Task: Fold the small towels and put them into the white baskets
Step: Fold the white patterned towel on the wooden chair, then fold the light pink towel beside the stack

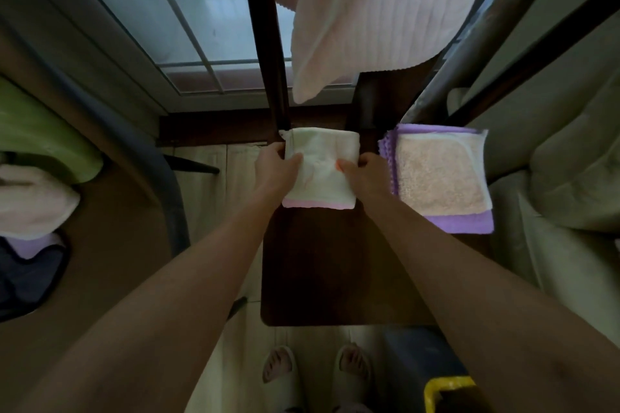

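A small cream terry towel with a pink hem (pixel 320 168) is held flat at frame centre on the dark wooden table (pixel 318 265), presumably to set its fold. It is pinched at its side edges by the left hand (pixel 276 168) and right hand (pixel 364 171), thumbs on top. A folded peach-and-purple towel stack (pixel 439 178) lies just right. No white basket is seen.

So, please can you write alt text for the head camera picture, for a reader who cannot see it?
Both hands, left hand and right hand, hold a folded white towel over a dark wooden table. To its right lies a stack of folded towels; a large pink towel hangs above.
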A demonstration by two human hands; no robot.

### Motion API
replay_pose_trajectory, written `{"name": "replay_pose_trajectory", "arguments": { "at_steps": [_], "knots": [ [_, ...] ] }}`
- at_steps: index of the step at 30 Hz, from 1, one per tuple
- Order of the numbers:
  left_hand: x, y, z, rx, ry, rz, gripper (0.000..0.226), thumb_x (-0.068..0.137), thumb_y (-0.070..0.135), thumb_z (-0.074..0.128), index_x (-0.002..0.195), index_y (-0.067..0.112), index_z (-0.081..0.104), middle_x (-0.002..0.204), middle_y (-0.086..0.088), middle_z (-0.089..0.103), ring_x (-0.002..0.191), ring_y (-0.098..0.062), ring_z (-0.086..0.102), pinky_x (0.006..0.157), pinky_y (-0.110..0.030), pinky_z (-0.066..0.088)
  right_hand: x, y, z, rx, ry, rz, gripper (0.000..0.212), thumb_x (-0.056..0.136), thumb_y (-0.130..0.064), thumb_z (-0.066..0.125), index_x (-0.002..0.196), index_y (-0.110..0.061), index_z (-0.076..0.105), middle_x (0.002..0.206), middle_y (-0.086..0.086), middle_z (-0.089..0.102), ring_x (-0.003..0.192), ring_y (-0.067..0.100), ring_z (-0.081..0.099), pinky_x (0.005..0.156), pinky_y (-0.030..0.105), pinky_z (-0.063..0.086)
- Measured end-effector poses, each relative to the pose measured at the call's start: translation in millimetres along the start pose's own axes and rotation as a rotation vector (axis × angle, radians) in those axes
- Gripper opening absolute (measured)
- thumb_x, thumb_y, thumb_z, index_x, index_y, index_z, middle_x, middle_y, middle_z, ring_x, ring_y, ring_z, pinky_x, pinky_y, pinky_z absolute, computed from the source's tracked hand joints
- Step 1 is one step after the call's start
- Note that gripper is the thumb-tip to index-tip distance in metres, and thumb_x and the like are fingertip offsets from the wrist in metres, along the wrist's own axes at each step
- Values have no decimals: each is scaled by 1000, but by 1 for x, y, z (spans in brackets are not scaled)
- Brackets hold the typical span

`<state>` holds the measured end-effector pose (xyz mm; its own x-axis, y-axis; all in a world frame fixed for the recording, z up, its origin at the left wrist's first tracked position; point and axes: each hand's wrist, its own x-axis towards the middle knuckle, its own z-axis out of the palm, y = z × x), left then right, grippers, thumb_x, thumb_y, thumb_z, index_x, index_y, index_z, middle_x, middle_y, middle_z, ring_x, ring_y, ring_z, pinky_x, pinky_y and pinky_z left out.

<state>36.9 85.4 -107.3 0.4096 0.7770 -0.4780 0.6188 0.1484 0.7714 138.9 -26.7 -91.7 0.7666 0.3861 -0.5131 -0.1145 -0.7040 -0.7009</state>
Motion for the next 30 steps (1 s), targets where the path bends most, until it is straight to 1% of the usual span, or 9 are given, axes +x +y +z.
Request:
{"name": "replay_pose_trajectory", "arguments": {
  "at_steps": [4,9,14,18,20,22,24,27,30],
  "knots": [
    [0,-1,-3,139,-15,5,36,93,25,59,126,11,57,116,-4,64,102,-17,62,85,-34,54,1,-5,-1,-36,-38,-11,43,89,-28,65,121,-2,55,111,10,60,93,18,55,82,32,49],
    [-43,23,-27,146,46,55,27,96,26,52,118,14,59,98,8,61,84,-1,56,64,-19,43,-32,-19,-31,-131,30,-66,25,97,-22,51,109,-3,60,100,7,62,90,19,58,68,22,39],
    [-108,83,-74,51,44,393,20,96,27,52,112,23,62,104,13,63,95,6,59,73,-9,43,-81,-63,-105,47,293,-267,15,97,-16,53,104,-6,62,95,8,64,83,16,57,65,10,37],
    [-118,159,-89,-49,153,654,19,97,21,53,112,16,62,106,6,64,97,-2,61,82,-15,50,-89,-138,-144,181,482,-514,21,94,-18,57,113,-9,55,105,2,60,99,16,56,86,24,43],
    [-116,189,-81,-118,171,650,19,97,24,54,114,18,61,107,8,63,100,-1,59,84,-17,50,-81,-167,-153,217,529,-538,32,92,-20,61,119,-6,51,117,8,57,110,19,54,98,29,42],
    [-112,203,-68,-136,151,589,25,96,29,56,119,20,59,108,11,60,99,3,55,83,-14,46,-72,-184,-155,269,486,-476,39,90,-23,64,122,-7,48,120,6,56,112,17,53,100,31,43],
    [-107,204,-57,-120,98,495,30,94,28,58,123,18,56,108,10,58,95,3,54,80,-14,43,-67,-189,-151,311,355,-346,42,89,-26,65,124,-11,48,119,2,58,110,16,54,98,35,46],
    [-101,194,-49,-85,71,348,16,94,25,58,108,17,60,89,10,60,78,1,57,66,-18,43,-62,-181,-146,268,206,-233,38,91,-29,63,122,-10,55,119,7,61,107,22,57,94,39,50],
    [-103,184,-54,-156,17,254,19,96,26,54,111,15,61,88,11,61,83,-1,59,62,-14,44,-67,-166,-151,285,129,-187,20,93,-33,59,105,-16,58,96,-2,62,86,14,57,77,30,48]
  ]
}}
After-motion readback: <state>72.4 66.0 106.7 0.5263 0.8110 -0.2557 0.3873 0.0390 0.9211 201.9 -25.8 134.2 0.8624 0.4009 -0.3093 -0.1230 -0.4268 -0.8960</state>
